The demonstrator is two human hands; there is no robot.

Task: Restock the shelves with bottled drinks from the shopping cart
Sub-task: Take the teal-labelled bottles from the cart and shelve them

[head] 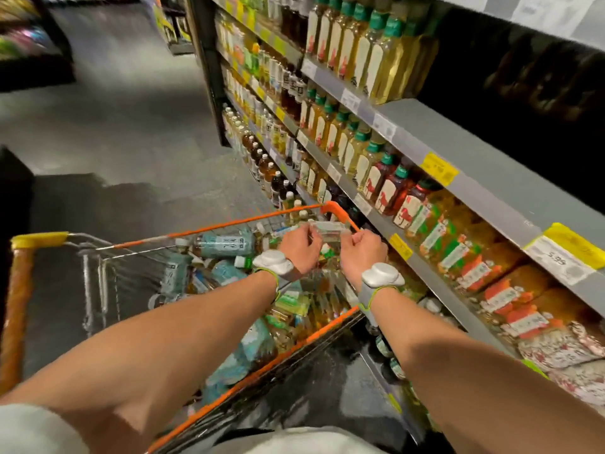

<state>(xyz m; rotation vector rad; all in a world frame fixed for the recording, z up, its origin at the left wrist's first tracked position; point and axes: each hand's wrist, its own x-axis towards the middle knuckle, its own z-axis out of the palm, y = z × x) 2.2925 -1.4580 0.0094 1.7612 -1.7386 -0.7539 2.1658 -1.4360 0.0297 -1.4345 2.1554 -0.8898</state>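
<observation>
An orange-rimmed wire shopping cart [235,224] stands in front of me, piled with bottled drinks [226,245] lying on their sides. Both my hands reach over its far end. My left hand [299,249] and my right hand [361,253] each grip one end of a clear bottle pack [327,229], held just above the cart's far corner. The pack is blurred and its label is unreadable. Each wrist carries a white sensor band. The grey shelves [435,136] on my right hold rows of yellow and red drink bottles [360,47].
A bare stretch of the upper shelf [491,172] lies right of the yellow bottles. Shrink-wrapped orange-labelled bottle packs [474,267] fill the lower shelf. The aisle floor [131,126] runs ahead on the left. The cart's yellow handle corner [39,240] sits at my left.
</observation>
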